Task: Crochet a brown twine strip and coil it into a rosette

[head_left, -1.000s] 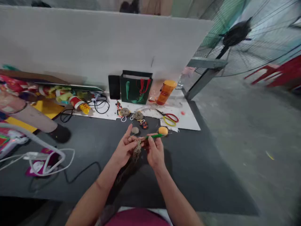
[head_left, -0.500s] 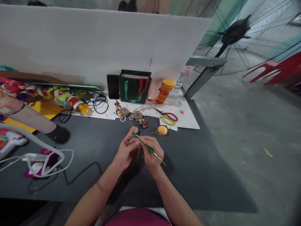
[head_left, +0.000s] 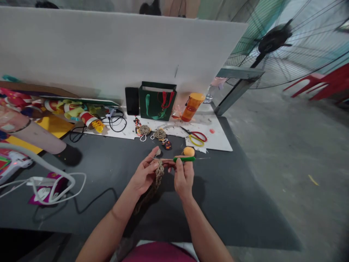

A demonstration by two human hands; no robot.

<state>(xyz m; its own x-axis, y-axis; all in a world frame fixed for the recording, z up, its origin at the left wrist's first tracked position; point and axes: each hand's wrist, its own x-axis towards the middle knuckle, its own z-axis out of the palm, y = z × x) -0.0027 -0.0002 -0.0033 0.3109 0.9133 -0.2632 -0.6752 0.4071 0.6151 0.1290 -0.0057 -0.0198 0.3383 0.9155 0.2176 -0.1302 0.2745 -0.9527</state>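
Observation:
A strip of brown crochet work [head_left: 157, 179] hangs from my left hand [head_left: 144, 175], pinched between thumb and fingers. My right hand [head_left: 184, 178] is closed on a crochet hook [head_left: 184, 159] with a green handle, held level, its thin metal end pointing right. Fingers of my right hand reach left to the top of the crochet piece. Just beyond my left fingertips lies a small pale ball [head_left: 158, 151], partly hidden. A yellow-orange ball of yarn [head_left: 188, 151] sits behind the hook. Two brown crocheted rosettes with beads, one a rosette [head_left: 160, 134], lie farther back.
Red-and-yellow scissors [head_left: 196, 137] lie on white board at the back, near an orange bottle [head_left: 192, 106], a dark green gift bag [head_left: 157, 100] and a black phone [head_left: 132, 101]. White cables [head_left: 71, 183] loop at left. A fan [head_left: 275, 39] stands beyond the table's right side.
My right hand has shifted right, and the hook has turned from a downward slant to level, away from the left fingertips. More of the crochet strip now shows.

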